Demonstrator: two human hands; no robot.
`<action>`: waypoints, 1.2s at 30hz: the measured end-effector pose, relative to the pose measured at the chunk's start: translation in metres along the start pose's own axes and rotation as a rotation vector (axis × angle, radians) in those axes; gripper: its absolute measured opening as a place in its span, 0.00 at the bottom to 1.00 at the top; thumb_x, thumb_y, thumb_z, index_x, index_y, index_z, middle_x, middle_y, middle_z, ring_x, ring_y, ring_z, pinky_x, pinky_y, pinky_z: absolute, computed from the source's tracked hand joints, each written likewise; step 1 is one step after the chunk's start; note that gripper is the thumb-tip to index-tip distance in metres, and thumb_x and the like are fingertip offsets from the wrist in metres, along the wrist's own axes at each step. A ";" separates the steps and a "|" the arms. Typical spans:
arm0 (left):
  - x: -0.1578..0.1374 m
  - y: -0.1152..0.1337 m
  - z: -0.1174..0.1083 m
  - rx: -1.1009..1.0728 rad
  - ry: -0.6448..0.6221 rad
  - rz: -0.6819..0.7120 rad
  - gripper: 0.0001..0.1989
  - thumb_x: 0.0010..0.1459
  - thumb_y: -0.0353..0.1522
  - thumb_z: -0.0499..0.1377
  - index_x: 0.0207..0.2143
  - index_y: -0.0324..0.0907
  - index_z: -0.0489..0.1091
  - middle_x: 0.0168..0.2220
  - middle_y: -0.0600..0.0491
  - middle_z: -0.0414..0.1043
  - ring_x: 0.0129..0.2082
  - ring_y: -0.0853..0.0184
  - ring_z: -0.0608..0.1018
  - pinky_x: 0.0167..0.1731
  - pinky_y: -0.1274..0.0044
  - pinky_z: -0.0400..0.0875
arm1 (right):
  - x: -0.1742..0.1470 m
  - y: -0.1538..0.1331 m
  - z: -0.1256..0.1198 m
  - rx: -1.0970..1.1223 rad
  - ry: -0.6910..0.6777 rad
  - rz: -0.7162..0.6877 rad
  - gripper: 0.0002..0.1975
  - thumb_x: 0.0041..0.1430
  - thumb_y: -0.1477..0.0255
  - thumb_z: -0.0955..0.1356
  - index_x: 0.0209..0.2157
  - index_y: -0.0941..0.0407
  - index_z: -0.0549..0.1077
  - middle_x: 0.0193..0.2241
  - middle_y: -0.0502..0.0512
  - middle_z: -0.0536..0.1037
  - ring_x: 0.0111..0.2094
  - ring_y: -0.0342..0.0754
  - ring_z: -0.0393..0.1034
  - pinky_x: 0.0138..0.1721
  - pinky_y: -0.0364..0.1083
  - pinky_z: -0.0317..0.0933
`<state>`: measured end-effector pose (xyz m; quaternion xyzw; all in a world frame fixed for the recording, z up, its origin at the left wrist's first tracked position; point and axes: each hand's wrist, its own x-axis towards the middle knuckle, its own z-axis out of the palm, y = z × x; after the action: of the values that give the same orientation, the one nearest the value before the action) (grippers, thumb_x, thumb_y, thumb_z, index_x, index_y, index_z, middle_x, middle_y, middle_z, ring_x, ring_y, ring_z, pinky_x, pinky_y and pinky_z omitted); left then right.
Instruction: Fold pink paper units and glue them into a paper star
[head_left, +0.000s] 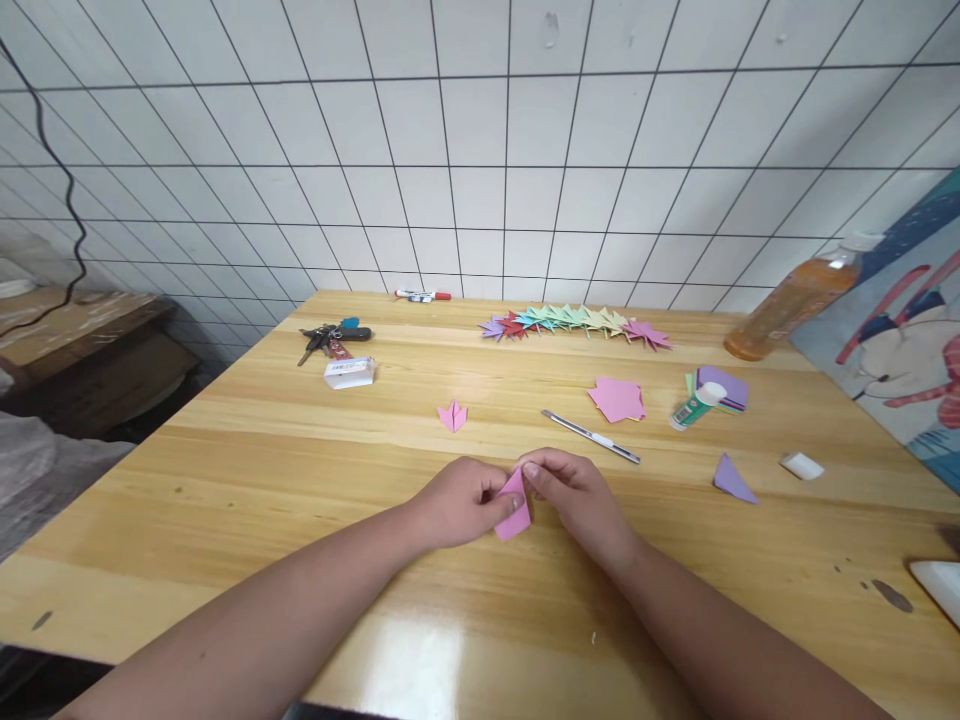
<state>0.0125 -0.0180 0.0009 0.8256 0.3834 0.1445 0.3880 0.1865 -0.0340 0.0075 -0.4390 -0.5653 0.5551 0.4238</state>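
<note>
Between my hands, just above the near middle of the table, is a folded piece of pink paper (pixel 513 522). My left hand (pixel 466 502) pinches it, with the thumb lying across its front. The thumb and fingertips of my right hand (pixel 574 492) close on its upper corner. Beyond my left hand lies a small pink folded paper piece (pixel 452 415) with pointed tips. A slim silver pen-like tool (pixel 591 436) rests past my right hand. Farther back sits a stack of pink paper sheets (pixel 618 399).
Along the back runs a row of colourful folded paper pieces (pixel 577 319). To the right are a glue stick (pixel 696 408), coloured paper squares (pixel 724 386), a purple paper triangle (pixel 733 479), a white eraser (pixel 802 465) and a bottle (pixel 787 305). Keys (pixel 330 340), a small box (pixel 349 373) and a marker (pixel 422 296) lie left.
</note>
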 end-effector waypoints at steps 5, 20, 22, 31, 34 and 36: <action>0.000 -0.001 0.000 -0.016 0.002 0.002 0.18 0.58 0.37 0.48 0.18 0.38 0.59 0.17 0.60 0.50 0.17 0.76 0.56 0.19 0.83 0.49 | -0.001 0.005 0.001 -0.077 0.052 -0.008 0.07 0.49 0.68 0.69 0.29 0.57 0.73 0.27 0.52 0.74 0.29 0.45 0.67 0.32 0.43 0.60; 0.000 -0.002 -0.001 -0.128 -0.039 -0.004 0.17 0.58 0.37 0.48 0.19 0.39 0.56 0.19 0.60 0.51 0.19 0.76 0.56 0.21 0.83 0.51 | 0.001 0.001 -0.005 0.102 0.005 0.072 0.12 0.53 0.63 0.66 0.31 0.57 0.75 0.23 0.50 0.72 0.27 0.42 0.64 0.31 0.43 0.58; 0.001 -0.002 -0.001 -0.141 -0.046 -0.011 0.17 0.59 0.37 0.48 0.20 0.38 0.58 0.19 0.59 0.52 0.19 0.76 0.56 0.21 0.83 0.52 | 0.001 0.002 -0.005 0.078 0.014 0.064 0.11 0.52 0.64 0.67 0.32 0.57 0.74 0.25 0.51 0.73 0.29 0.43 0.65 0.32 0.43 0.59; -0.001 0.001 -0.003 -0.093 -0.055 -0.045 0.19 0.59 0.40 0.47 0.22 0.38 0.65 0.19 0.59 0.58 0.19 0.75 0.61 0.22 0.83 0.54 | 0.001 0.001 -0.005 0.059 0.072 -0.003 0.08 0.50 0.67 0.68 0.25 0.58 0.72 0.22 0.49 0.70 0.27 0.42 0.63 0.31 0.42 0.59; -0.001 0.001 -0.004 -0.149 -0.075 -0.047 0.20 0.59 0.40 0.47 0.24 0.37 0.68 0.20 0.57 0.63 0.20 0.74 0.64 0.23 0.83 0.56 | 0.001 0.002 -0.005 0.070 0.071 0.015 0.09 0.52 0.66 0.67 0.25 0.58 0.70 0.21 0.49 0.69 0.25 0.41 0.62 0.29 0.41 0.58; 0.000 0.001 -0.003 -0.188 -0.061 -0.056 0.20 0.59 0.41 0.47 0.23 0.37 0.68 0.20 0.57 0.64 0.21 0.74 0.64 0.23 0.83 0.56 | 0.002 0.003 -0.005 0.067 0.044 0.056 0.09 0.52 0.65 0.67 0.28 0.57 0.70 0.23 0.49 0.70 0.26 0.42 0.63 0.29 0.42 0.59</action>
<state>0.0108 -0.0170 0.0035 0.7785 0.3793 0.1438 0.4790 0.1911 -0.0312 0.0048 -0.4521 -0.5245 0.5755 0.4349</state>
